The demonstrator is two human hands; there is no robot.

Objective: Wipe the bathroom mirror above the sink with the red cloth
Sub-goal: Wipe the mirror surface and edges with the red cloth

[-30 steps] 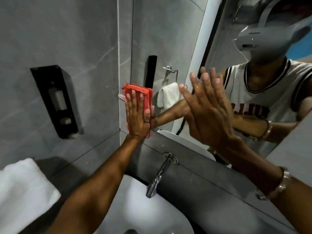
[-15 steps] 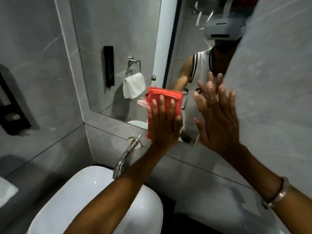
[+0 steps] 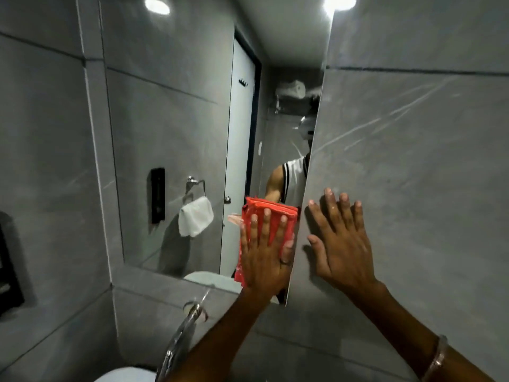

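The mirror (image 3: 176, 128) is set in a grey tiled wall above the sink. My left hand (image 3: 265, 252) lies flat, fingers spread, and presses the folded red cloth (image 3: 271, 216) against the glass at the mirror's lower right corner. My right hand (image 3: 340, 244) rests open and flat on the grey wall tile just right of the mirror's edge, holding nothing. A bracelet (image 3: 436, 359) shows on my right wrist. The mirror reflects a door, a white towel on a ring and part of a person in a white vest.
A chrome tap (image 3: 181, 340) sticks out of the wall below the mirror, over the white sink (image 3: 124, 376) at the bottom edge. A black dispenser (image 3: 9, 274) hangs on the left wall. Grey tile (image 3: 413, 150) fills the right side.
My left hand has slid the red cloth rightward across the glass, from the mirror's left edge to its right edge. My right hand has moved off the glass onto the wall tile.
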